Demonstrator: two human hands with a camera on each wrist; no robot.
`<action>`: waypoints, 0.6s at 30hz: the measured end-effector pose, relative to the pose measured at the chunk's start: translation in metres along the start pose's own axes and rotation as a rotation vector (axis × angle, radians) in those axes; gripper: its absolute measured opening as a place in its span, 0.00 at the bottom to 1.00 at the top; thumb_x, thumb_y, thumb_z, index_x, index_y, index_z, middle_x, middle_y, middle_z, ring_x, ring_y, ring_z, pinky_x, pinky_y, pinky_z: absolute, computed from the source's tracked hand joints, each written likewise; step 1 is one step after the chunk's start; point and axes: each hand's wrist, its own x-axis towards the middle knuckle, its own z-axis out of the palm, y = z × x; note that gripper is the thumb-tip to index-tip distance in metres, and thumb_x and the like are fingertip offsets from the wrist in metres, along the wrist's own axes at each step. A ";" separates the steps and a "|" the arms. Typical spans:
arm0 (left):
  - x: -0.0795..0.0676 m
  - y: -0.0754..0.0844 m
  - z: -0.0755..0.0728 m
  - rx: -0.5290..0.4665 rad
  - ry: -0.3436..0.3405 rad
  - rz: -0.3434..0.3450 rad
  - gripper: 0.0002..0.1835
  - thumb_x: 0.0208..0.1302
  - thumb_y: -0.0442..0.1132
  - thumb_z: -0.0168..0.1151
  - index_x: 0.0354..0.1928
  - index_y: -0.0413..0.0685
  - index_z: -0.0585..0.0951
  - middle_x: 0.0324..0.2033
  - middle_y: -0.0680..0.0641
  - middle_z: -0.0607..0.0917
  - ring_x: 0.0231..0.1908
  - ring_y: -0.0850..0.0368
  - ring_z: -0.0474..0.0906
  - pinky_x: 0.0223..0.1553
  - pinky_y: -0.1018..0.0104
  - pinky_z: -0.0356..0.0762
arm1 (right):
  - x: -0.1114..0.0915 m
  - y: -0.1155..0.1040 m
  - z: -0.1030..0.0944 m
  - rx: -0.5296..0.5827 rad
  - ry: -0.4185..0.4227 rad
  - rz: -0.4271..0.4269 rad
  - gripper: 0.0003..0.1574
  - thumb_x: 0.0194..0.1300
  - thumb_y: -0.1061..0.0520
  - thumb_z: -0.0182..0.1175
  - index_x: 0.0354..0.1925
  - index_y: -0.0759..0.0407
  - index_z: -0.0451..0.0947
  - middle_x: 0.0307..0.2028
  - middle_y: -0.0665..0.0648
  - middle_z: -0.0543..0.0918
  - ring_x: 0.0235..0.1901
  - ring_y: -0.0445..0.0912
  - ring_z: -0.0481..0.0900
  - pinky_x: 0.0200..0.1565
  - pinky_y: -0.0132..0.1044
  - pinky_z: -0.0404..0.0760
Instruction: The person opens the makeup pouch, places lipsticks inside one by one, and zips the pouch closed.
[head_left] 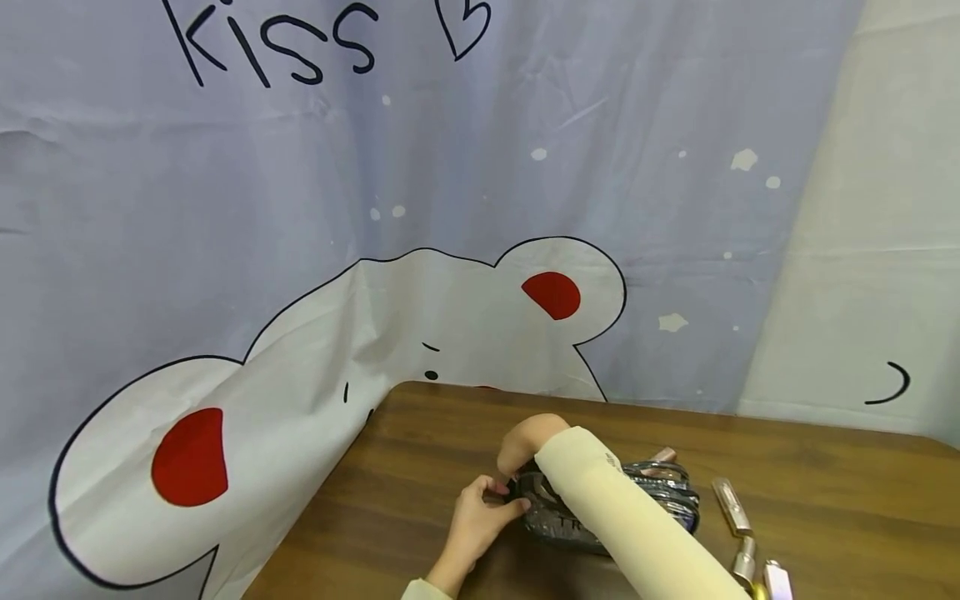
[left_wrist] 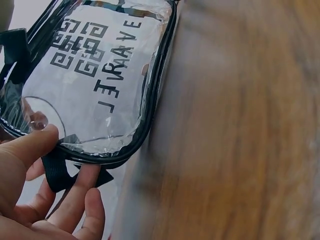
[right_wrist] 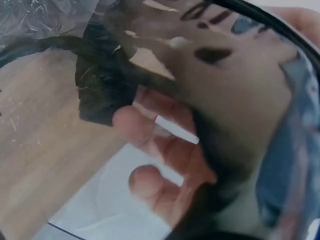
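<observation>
- The clear plastic pouch with black piping and dark printed lettering (head_left: 555, 527) lies on the brown wood-grain worktop (head_left: 420, 454), inward from its far and left edges.
- The left hand (head_left: 476, 518) pinches the pouch's left end: thumb above the rim, other fingers below, around the black webbing tab (left_wrist: 57, 172).
- The right hand (head_left: 531, 437) bends over that same end; its fingers show through the film beside a dark strap, but I cannot tell whether they grip.
- The pouch should be light and floppy, its smooth film slippery and easily creased; the stiffer piping or webbing looks the best hold.
- The cream sleeve (head_left: 630, 517) covers the pouch's middle. Whether the pinkish tube (head_left: 663, 455) lies inside or behind is unclear; the worktop's near edge is cut off.
</observation>
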 end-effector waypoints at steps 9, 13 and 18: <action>-0.001 0.002 0.002 -0.063 -0.035 0.005 0.18 0.52 0.44 0.72 0.39 0.41 0.79 0.39 0.44 0.84 0.35 0.56 0.83 0.35 0.65 0.77 | -0.003 0.013 -0.007 0.096 0.101 -0.155 0.21 0.50 0.64 0.60 0.08 0.50 0.66 0.12 0.44 0.58 0.16 0.39 0.51 0.21 0.32 0.53; -0.005 0.013 0.002 -0.076 -0.042 0.007 0.14 0.54 0.40 0.71 0.39 0.40 0.82 0.34 0.43 0.86 0.29 0.57 0.82 0.30 0.68 0.74 | -0.007 0.015 -0.012 0.065 0.150 -0.220 0.10 0.55 0.63 0.62 0.19 0.54 0.82 0.17 0.44 0.74 0.19 0.38 0.64 0.24 0.31 0.65; -0.002 0.010 0.002 -0.061 -0.052 0.013 0.15 0.54 0.42 0.72 0.40 0.41 0.83 0.29 0.49 0.84 0.23 0.61 0.75 0.26 0.71 0.71 | -0.011 0.019 -0.015 0.023 0.194 -0.254 0.08 0.62 0.60 0.63 0.26 0.51 0.83 0.24 0.43 0.78 0.24 0.39 0.70 0.29 0.33 0.70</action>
